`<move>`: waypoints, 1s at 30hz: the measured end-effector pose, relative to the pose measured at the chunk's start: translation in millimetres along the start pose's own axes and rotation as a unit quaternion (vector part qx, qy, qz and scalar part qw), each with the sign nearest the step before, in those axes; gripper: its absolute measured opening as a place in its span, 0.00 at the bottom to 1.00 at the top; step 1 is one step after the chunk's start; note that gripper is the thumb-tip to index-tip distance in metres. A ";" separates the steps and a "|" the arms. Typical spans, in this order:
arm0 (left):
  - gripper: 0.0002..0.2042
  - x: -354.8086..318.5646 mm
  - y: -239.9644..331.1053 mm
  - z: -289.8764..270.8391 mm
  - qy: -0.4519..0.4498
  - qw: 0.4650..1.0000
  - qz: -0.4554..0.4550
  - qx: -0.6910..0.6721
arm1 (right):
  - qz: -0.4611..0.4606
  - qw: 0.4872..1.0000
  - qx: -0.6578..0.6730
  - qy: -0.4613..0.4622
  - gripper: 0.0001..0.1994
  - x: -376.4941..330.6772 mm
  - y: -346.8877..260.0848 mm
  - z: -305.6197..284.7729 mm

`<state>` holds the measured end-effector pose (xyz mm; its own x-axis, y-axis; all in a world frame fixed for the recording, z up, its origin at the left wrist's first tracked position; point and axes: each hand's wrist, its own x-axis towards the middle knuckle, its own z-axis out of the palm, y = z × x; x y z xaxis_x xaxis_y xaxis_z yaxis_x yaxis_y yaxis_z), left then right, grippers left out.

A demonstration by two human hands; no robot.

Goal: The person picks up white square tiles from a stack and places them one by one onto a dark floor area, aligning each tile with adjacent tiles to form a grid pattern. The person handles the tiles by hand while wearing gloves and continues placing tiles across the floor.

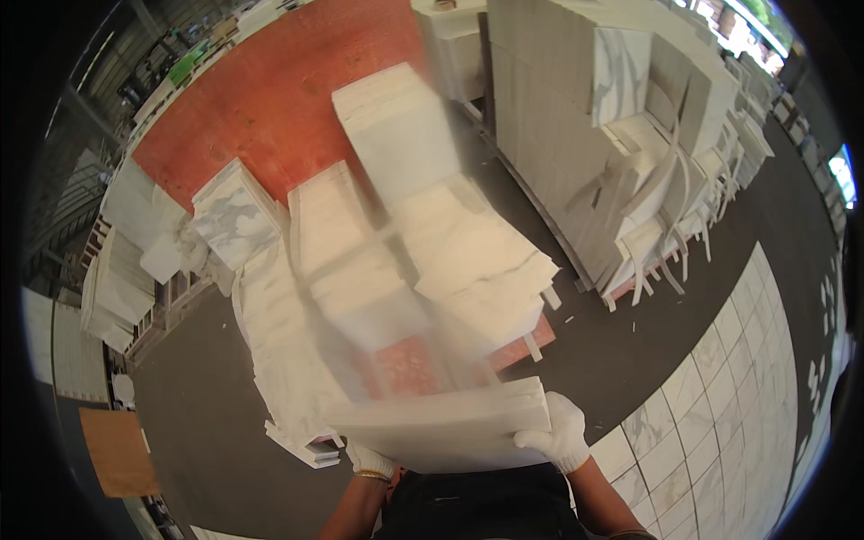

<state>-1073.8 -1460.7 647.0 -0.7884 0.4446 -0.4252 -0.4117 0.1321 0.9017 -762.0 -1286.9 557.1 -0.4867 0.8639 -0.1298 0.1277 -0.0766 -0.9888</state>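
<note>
Both gloved hands were on a white stone slab (445, 430) held flat at waist level, close to the body. The right hand (560, 436) had its fingers curled over the right edge; the left hand (371, 461) sat under the near-left corner, fingers hidden, so I couldn't tell their state. Looked heavy, stiff and chip-prone to me – gripping opposite edges seemed right. Just beyond, stacks of slabs (450, 243) sat on a red pallet (409, 364); further right, a rack (576, 117) held upright slabs – one veined.
</note>
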 end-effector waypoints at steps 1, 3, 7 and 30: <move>0.24 2.3 -1.0 12.4 -0.050 0.999 0.002 -0.001 | 0.026 0.999 0.030 0.033 0.39 -9.4 -0.2 -5.6; 0.21 8.6 -11.2 41.4 -0.037 0.998 -0.027 0.053 | 0.052 0.986 0.105 0.121 0.36 -27.4 4.3 -17.5; 0.23 33.4 -33.4 105.5 -0.131 0.980 -0.113 0.098 | 0.144 0.967 0.127 0.170 0.31 -57.3 30.5 -35.9; 0.29 -15.8 -421.3 573.2 -0.361 0.781 -0.282 0.425 | 0.391 0.786 0.230 0.420 0.33 -105.4 335.0 -389.9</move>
<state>-625.9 -1015.6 319.1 -0.0016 0.4460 -0.8950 0.0937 0.8912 0.4439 -331.0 -1209.5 268.0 0.3531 0.4719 -0.8079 -0.3160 -0.7526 -0.5777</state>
